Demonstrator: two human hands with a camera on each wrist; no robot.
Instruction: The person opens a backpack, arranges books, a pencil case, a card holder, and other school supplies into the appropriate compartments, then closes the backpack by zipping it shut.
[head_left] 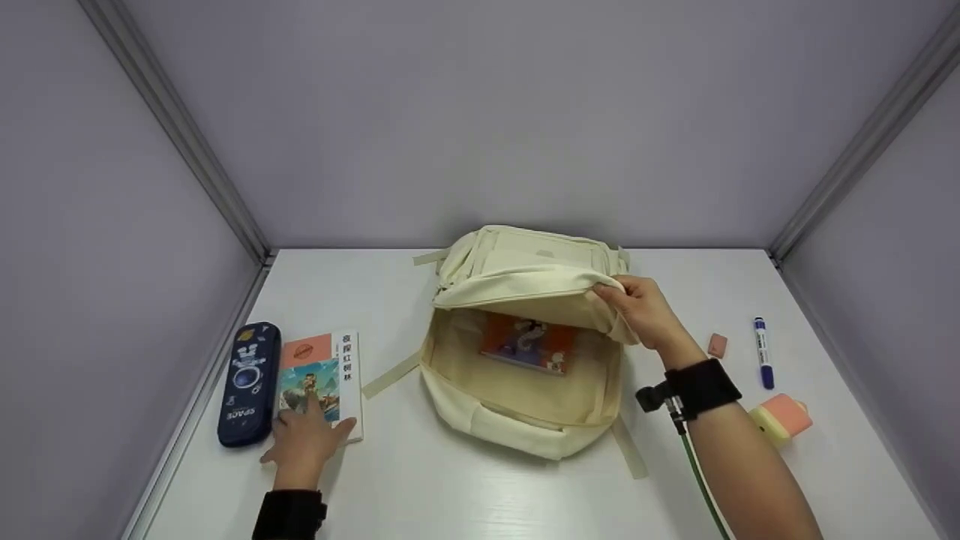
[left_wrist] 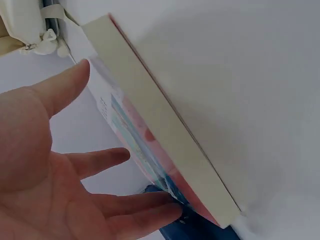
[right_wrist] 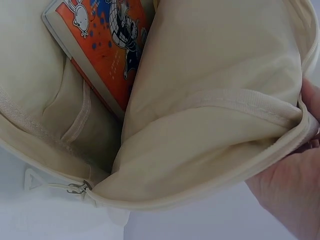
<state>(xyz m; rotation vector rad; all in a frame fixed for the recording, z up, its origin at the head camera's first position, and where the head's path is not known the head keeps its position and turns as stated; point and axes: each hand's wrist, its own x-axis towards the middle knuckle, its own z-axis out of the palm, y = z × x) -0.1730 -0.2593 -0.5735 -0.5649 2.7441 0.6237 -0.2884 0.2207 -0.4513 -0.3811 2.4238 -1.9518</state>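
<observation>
A cream backpack (head_left: 510,442) lies unzipped on the table, its mouth facing the front. My right hand (head_left: 643,311) pinches the edge of its flap (right_wrist: 210,150) and holds it raised. Inside the bag lies an orange book (head_left: 529,343), which also shows at the top of the right wrist view. At the left, my left hand (head_left: 306,442) reaches over a book with a white and teal cover (head_left: 311,375). Its fingers (left_wrist: 100,162) are spread, with the thumb near the book's edge. In the left wrist view the page block (left_wrist: 165,125) faces the camera.
A navy pencil case (head_left: 249,386) with a space print lies left of the book. To the right are a pink eraser (head_left: 717,345), a blue and white marker (head_left: 763,352) and a pink and yellow object (head_left: 781,418). Backpack straps (head_left: 394,375) spread on the table.
</observation>
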